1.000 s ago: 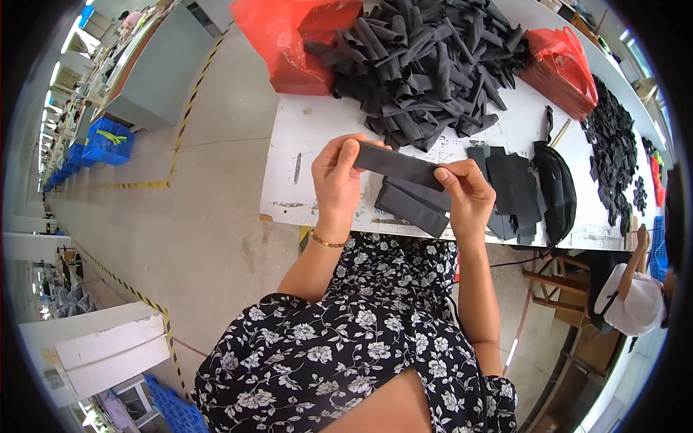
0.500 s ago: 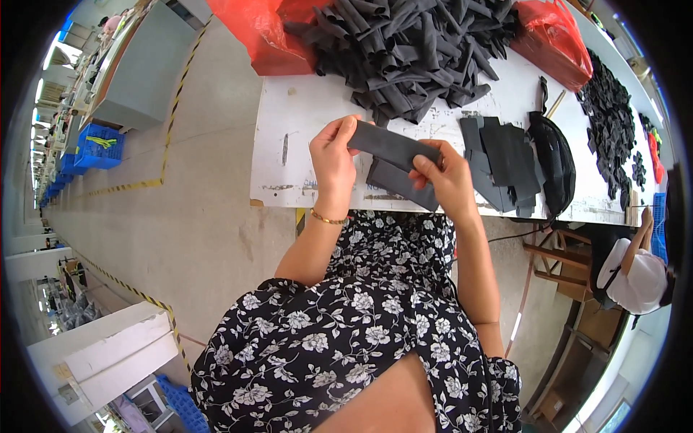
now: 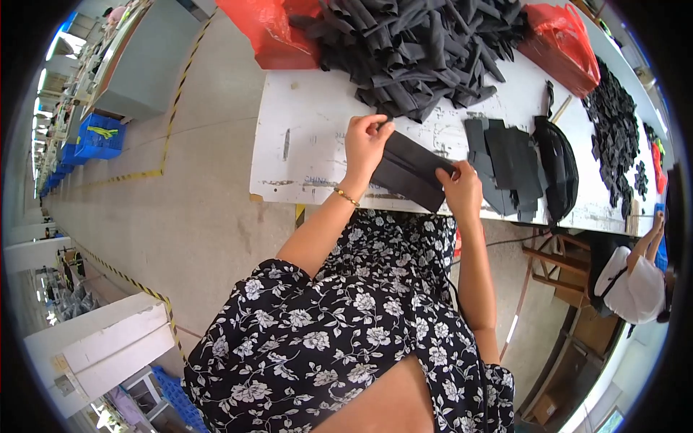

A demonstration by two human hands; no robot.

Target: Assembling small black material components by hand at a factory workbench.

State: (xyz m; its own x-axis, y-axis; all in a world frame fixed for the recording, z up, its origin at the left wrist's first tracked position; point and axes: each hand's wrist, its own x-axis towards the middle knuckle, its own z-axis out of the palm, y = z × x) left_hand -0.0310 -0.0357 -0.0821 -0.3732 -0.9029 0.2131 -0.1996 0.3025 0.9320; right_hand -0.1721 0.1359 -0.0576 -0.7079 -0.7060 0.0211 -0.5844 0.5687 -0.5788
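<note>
A flat black fabric strip (image 3: 417,156) is stretched between my two hands, slanting down to the right. My left hand (image 3: 367,148) pinches its upper left end between thumb and fingers. At the lower right end, my right hand (image 3: 463,191) grips it with the thumb on top. Directly under and nearer to me, another black strip (image 3: 408,189) lies at the table's front edge; whether the two touch I cannot tell. Right of my right hand, several flat black pieces (image 3: 511,166) overlap on the white table (image 3: 303,137).
A large heap of black strips (image 3: 419,50) covers the table's far side, between two red plastic bags (image 3: 278,36) (image 3: 561,43). A black pouch (image 3: 556,169) lies at the right. Beyond it are scattered black pieces (image 3: 610,130) and a person in white (image 3: 629,285).
My left hand has moved to the right and the right hand slightly right and down. The held strip has shifted right, now closely lined up over the strip on the table.
</note>
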